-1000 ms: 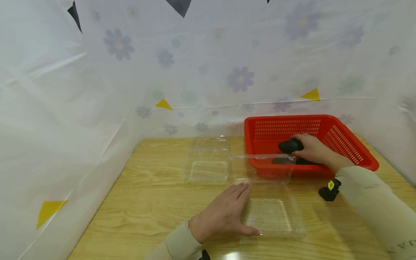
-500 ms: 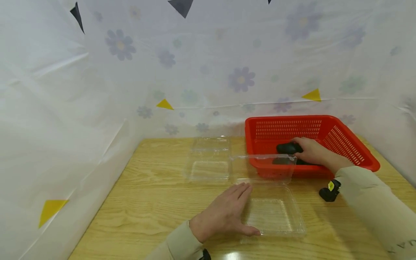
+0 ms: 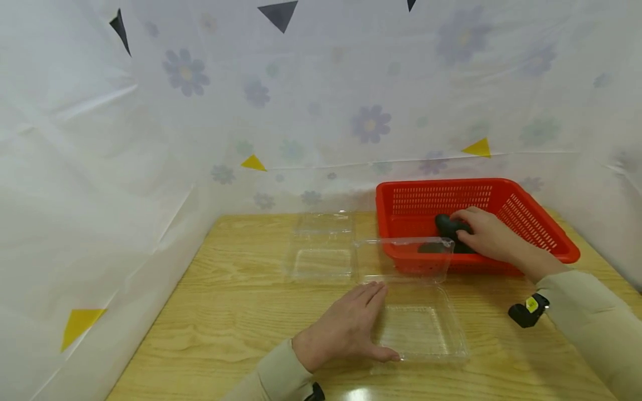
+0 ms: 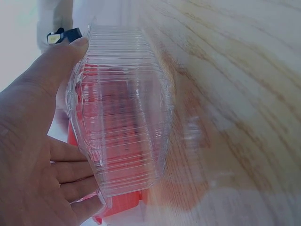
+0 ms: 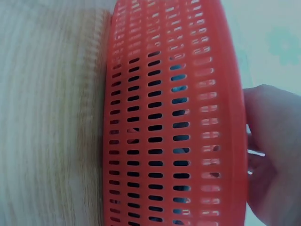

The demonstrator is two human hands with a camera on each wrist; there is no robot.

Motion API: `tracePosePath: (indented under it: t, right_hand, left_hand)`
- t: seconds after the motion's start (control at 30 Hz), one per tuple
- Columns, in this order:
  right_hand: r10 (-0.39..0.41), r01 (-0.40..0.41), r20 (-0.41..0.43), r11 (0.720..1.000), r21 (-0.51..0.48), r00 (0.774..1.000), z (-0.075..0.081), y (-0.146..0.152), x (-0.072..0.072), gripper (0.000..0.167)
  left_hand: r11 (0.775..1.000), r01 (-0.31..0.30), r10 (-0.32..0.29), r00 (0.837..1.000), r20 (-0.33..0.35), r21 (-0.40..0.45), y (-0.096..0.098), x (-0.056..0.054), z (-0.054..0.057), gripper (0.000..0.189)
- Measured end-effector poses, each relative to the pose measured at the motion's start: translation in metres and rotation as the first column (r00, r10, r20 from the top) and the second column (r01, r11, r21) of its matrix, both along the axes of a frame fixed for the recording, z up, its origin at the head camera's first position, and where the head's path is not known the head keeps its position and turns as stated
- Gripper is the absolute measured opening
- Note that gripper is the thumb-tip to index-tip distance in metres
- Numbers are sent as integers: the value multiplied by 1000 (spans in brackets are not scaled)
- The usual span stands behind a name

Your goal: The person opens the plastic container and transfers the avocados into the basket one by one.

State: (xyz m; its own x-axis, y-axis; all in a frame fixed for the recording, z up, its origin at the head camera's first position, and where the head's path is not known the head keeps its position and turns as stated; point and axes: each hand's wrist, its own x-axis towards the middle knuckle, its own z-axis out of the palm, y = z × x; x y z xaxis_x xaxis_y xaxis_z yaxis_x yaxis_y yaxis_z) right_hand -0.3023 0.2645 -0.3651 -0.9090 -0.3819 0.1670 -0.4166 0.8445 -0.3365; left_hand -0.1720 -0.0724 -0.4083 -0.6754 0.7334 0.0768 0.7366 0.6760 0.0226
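Note:
In the head view, my left hand (image 3: 346, 328) rests at the left side of a clear plastic clamshell box (image 3: 413, 331). Its fingers lie straight by the hinge and its thumb reaches the front corner. The left wrist view shows thumb and fingers spread along the rim of the box (image 4: 122, 113). My right hand (image 3: 489, 234) reaches into a red plastic basket (image 3: 453, 263), thumb and fingers pinching a smooth, dark green oblong object (image 3: 446, 225). More dark objects (image 3: 433, 248) lie below it. In the right wrist view the basket wall (image 5: 157, 132) hides what the hand (image 5: 275, 146) holds.
The box's raised lid (image 3: 403, 259) stands between the box and the basket's front left corner. Another clear box (image 3: 323, 262), also with its lid up, sits behind my left hand. A white flowered sheet (image 3: 311, 100) hangs around the wooden table (image 3: 225, 312).
My right hand lowered inside the basket, then shifted slightly right and up, and the dark object under its fingers lies at a different angle. My left hand and both clear boxes stay put.

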Motion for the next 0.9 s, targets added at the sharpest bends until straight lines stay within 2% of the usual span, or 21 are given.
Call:
tracePosePath:
  t: [0.1, 0.23, 0.37, 0.53, 0.67, 0.9]
  right_hand:
    - [-4, 2, -75, 1000, -26, 997, 1, 1, 10, 29]
    - [11, -22, -191, 998, -55, 982, 1, 2, 22, 25]
    - [35, -57, -305, 996, -65, 952, 0, 2, 34, 21]
    - [51, -104, -411, 989, -108, 910, -2, 3, 49, 24]
    - [61, -140, -458, 980, -142, 887, -6, 3, 63, 31]
    - [37, -133, -456, 975, -180, 889, -11, 1, 87, 37]
  left_hand:
    - [1000, -5, 5, 1000, 16, 2, 0, -1, 0, 114]
    - [1000, -8, 8, 1000, 26, 4, -1, -2, 0, 114]
    - [1000, -9, 8, 1000, 29, 7, -2, -3, 0, 114]
    - [1000, -7, 7, 1000, 29, 10, -1, -5, 0, 114]
    - [1000, -3, 3, 1000, 22, 16, -1, -6, 0, 114]
    - [1000, -2, 2, 1000, 19, 17, -1, -7, -2, 113]
